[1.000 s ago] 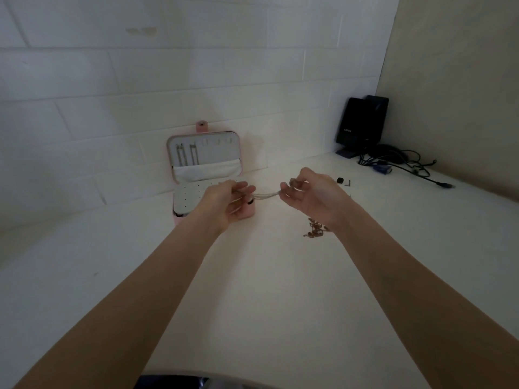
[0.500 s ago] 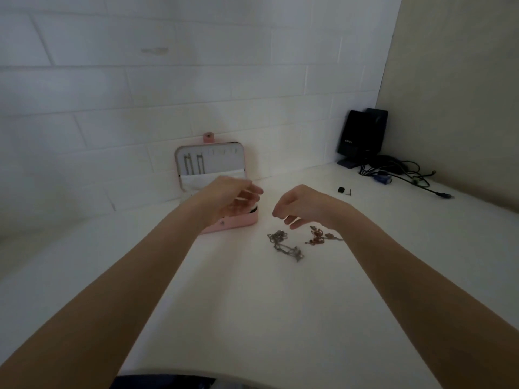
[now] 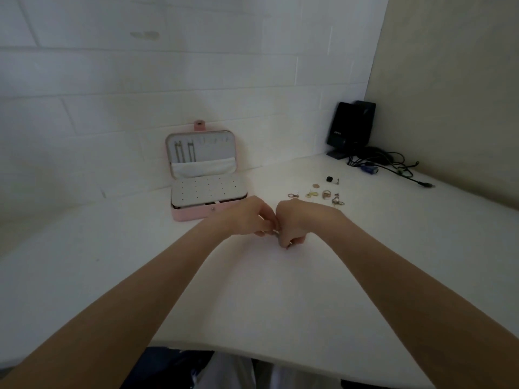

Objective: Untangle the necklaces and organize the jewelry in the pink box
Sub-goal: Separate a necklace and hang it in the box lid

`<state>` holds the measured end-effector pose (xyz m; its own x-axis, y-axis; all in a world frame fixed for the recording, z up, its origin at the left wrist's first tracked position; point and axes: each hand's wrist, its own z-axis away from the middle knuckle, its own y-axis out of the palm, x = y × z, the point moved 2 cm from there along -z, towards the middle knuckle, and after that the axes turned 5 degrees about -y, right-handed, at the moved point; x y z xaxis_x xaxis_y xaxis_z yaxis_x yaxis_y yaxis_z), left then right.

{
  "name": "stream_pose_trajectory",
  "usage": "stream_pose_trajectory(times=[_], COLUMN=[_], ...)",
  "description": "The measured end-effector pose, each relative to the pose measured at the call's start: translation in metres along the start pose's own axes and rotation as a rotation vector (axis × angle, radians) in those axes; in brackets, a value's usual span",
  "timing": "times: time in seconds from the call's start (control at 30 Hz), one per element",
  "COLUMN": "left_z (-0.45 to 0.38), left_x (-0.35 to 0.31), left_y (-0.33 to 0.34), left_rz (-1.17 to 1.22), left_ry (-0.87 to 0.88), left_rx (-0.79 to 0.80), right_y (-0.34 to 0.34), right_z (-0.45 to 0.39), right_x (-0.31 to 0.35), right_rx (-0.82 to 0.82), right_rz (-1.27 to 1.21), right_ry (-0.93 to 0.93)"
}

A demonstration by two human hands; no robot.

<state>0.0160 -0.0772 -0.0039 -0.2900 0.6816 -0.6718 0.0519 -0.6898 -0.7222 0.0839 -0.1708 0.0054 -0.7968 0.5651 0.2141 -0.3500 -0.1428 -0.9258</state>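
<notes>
Standing open, pink box point(image 3: 209, 214), perhaps two chains hung inside lid

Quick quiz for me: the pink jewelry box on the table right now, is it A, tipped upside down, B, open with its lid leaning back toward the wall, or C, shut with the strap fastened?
B: the pink jewelry box stands open, its lid upright against the white brick wall.

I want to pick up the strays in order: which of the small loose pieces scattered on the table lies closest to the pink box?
The looped gold piece, leftmost of the scattered row: bare table separates it from the pink box, while every other piece lies farther right, toward the cables.
</notes>
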Motion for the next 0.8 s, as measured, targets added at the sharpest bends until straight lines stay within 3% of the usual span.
stream_pose_trajectory(times=[0.1,0.3,0.37,0.53,0.7,0.8], left_z=[0.008,0.024,0.025,0.028,0.036,0.04], left_x=[0.0,-0.012,-0.016,-0.029,-0.036,-0.037], left_y=[-0.007,-0.031,-0.037,-0.049,-0.06,-0.064], left_rz=[0.019,0.588,0.68,0.836,0.927,0.827], left_ry=[0.055,0.023,0.019,0.027,0.053,0.074], left_rx=[-0.031,-0.101,-0.11,-0.125,-0.14,-0.205], right_y=[-0.006,-0.043,-0.05,-0.064,-0.081,-0.09], right_z=[0.005,0.021,0.024,0.031,0.042,0.048], right_x=[-0.003,-0.015,-0.015,-0.003,0.009,0.016], right_rx=[-0.025,-0.24,-0.263,-0.282,-0.377,-0.392], right_rz=[-0.13,-1.134,-1.314,-1.412,-1.154,-1.092], right_ry=[-0.04,-0.184,-0.212,-0.347,-0.337,-0.328])
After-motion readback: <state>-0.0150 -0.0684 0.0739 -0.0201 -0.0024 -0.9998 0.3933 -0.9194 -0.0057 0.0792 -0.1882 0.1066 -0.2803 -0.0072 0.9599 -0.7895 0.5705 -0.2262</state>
